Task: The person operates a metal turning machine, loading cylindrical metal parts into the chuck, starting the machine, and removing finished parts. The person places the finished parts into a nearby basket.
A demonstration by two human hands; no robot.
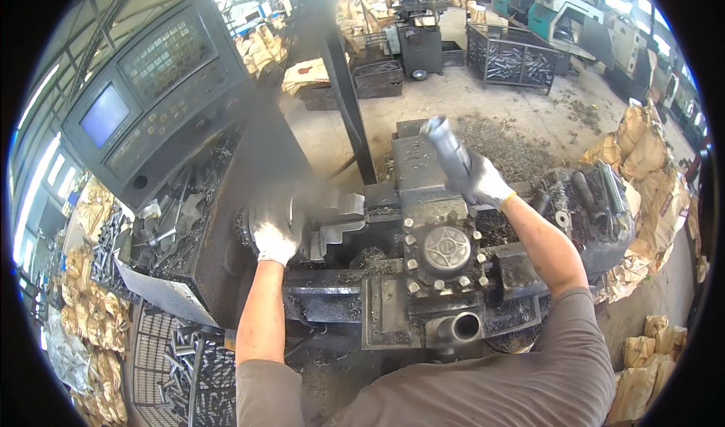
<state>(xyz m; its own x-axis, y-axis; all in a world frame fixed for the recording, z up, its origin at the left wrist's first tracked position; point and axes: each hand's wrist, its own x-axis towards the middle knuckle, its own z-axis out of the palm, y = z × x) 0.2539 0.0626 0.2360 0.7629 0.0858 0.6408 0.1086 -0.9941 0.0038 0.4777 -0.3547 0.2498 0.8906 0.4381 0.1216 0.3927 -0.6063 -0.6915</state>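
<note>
My right hand [487, 181], in a white glove with dark grey fingers, grips a short metal tube [444, 144] above the machine bed. The tube tilts, its far end up and to the left. My left hand [276, 229], gloved alike, is at the lathe chuck [340, 219] with its stepped jaws. A grey smear blurs the view there, and the left fingers are partly lost in it. Between my arms stands the bolted tool turret [445, 249], with a round star-marked cap and a hollow tool holder [466, 326] on its near side.
A control panel [168, 64] with a lit screen rises at the left. Metal shavings and tubular parts [600, 189] lie on the machine's right end, beside brown paper sacks [642, 155]. A dark post [347, 102] stands beyond the chuck. Farther back is a crate of metal parts [513, 61].
</note>
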